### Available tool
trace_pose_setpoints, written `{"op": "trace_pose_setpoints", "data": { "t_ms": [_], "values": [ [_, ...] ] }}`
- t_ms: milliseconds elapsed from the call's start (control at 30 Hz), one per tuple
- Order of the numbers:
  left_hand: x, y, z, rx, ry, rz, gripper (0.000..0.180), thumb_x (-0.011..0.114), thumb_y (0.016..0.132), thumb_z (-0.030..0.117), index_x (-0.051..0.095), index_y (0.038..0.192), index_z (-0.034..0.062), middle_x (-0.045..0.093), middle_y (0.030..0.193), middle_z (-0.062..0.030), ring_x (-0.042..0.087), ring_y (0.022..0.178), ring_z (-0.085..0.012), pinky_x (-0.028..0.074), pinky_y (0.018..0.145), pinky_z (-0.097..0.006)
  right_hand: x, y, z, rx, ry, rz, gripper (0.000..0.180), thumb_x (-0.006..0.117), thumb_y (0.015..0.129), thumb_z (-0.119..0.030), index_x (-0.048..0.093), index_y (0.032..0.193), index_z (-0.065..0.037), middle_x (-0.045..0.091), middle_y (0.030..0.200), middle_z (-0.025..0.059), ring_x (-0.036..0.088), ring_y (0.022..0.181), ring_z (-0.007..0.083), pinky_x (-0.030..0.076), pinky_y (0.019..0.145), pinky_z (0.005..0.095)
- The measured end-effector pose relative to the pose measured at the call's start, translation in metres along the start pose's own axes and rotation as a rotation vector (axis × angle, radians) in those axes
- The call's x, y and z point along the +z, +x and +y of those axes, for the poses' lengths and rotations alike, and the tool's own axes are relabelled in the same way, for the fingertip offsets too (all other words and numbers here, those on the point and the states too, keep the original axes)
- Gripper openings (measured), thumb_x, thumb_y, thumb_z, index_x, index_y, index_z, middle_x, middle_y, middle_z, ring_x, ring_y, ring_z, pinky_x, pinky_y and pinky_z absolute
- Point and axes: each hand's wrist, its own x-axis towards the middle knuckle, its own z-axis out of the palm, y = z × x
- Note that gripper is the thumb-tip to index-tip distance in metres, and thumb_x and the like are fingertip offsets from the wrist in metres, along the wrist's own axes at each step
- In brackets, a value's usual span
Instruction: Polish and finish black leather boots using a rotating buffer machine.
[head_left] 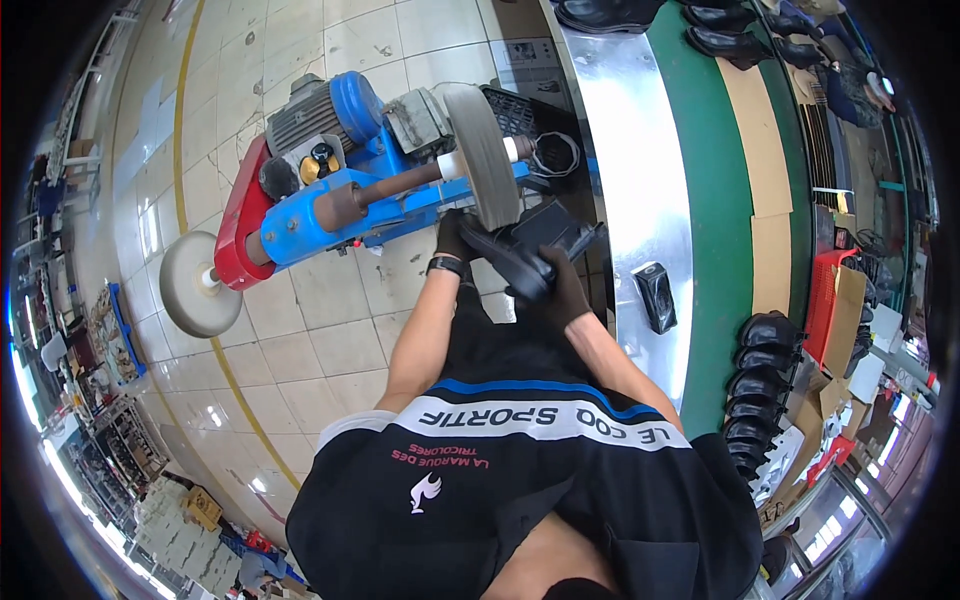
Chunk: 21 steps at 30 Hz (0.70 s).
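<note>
A black shoe [508, 262] is held between my two black-gloved hands, just below the grey buffing wheel [482, 160]. My left hand [456, 236] is closed round its left end, close to the wheel's lower edge. Wrapped round the other end is my right hand [562, 288]. I cannot tell whether the shoe touches the wheel. Some of its surface is hidden by my gloves. Behind it is a dark box-like part [548, 226], which I cannot make out clearly.
The wheel sits on the shaft of a blue machine [300, 225] with a motor [318, 112], a red belt guard [240, 215] and a pale second wheel [195, 285]. To the right runs a metal ledge [645, 150] with a small black block [655, 298], beside a green conveyor [710, 220] carrying several black shoes [760, 385].
</note>
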Motion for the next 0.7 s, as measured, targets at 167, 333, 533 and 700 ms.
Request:
{"op": "trace_pose_setpoints", "data": {
  "t_ms": [167, 333, 533, 700],
  "values": [
    [-0.045, -0.033, 0.015, -0.261, -0.074, 0.452, 0.020, 0.052, 0.081, 0.021, 0.060, 0.089, 0.0042, 0.063, 0.085, -0.0143, 0.058, 0.083, -0.0240, 0.045, 0.076, -0.032, 0.002, 0.016, -0.019, 0.340, 0.200, -0.116, 0.043, 0.048, 0.080, -0.045, 0.053, 0.110, -0.016, 0.059, 0.101, 0.0051, 0.053, 0.095, 0.0222, 0.046, 0.071, 0.0426],
    [-0.088, -0.014, 0.081, -0.177, 0.507, 0.642, 0.018, 0.056, 0.080, 0.021, 0.064, 0.079, 0.0047, 0.063, 0.074, -0.0128, 0.060, 0.063, -0.0259, 0.045, 0.056, -0.034, -0.025, 0.020, -0.016, 0.220, 0.080, -0.140, 0.038, 0.047, 0.082, -0.043, 0.053, 0.108, -0.016, 0.058, 0.103, 0.0055, 0.053, 0.096, 0.0223, 0.045, 0.074, 0.0424],
    [-0.092, 0.039, 0.178, 0.024, 0.215, 0.672, 0.022, 0.062, 0.075, 0.024, 0.065, 0.068, 0.0036, 0.060, 0.061, -0.0140, 0.058, 0.054, -0.0304, 0.045, 0.048, -0.034, -0.024, -0.005, 0.001, -0.626, -1.015, -0.212, 0.030, 0.053, 0.081, -0.028, 0.050, 0.107, -0.014, 0.058, 0.097, 0.0040, 0.056, 0.089, 0.0186, 0.048, 0.076, 0.0392],
    [-0.092, 0.067, 0.206, 0.584, 0.598, 0.460, 0.018, 0.059, 0.074, 0.018, 0.059, 0.060, 0.0081, 0.056, 0.056, -0.0075, 0.056, 0.051, -0.0242, 0.045, 0.044, -0.034, -0.023, 0.025, 0.026, -0.190, -0.465, -0.362, 0.053, 0.069, 0.066, -0.023, 0.046, 0.112, -0.012, 0.057, 0.099, 0.0038, 0.054, 0.092, 0.0176, 0.047, 0.080, 0.0337]
  ]
}}
